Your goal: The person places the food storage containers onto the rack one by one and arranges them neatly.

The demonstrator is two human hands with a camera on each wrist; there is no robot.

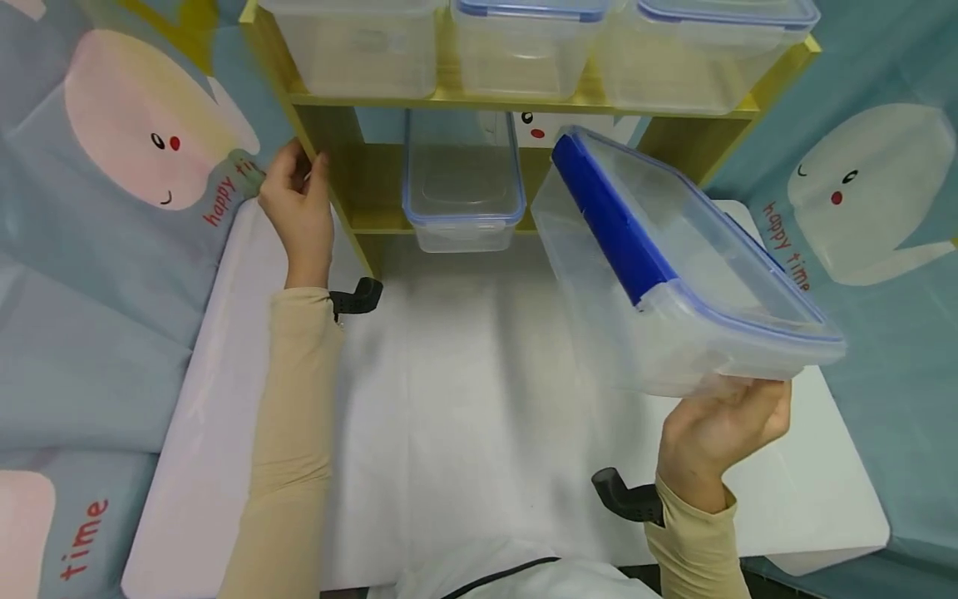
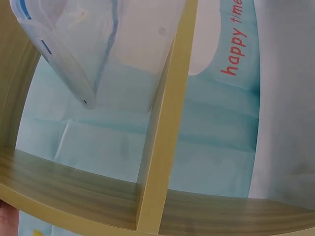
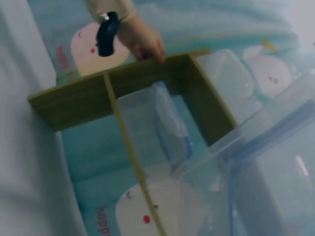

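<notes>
My left hand [image 1: 303, 216] grips the left side panel of a wooden shelf [image 1: 352, 183], thumb at its front edge; in the right wrist view this hand [image 3: 142, 42] shows at the frame's outer side. With my right hand [image 1: 718, 433] I hold a large clear plastic storage box [image 1: 674, 349] by its near end, from below; the fingers are partly hidden beneath it. The box is tilted, in front of the shelf's right side, and its blue-edged lid has a solid blue latch [image 1: 614, 216] along one side. A smaller lidded container [image 1: 464, 183] sits in the shelf's lower compartment.
Several clear containers, among them a left one [image 1: 359, 50] and a middle one [image 1: 524, 50], stand on the upper board [image 1: 479, 104]. The shelf stands on a white table [image 1: 464, 399]. Blue printed cloth [image 1: 97, 333] hangs around it.
</notes>
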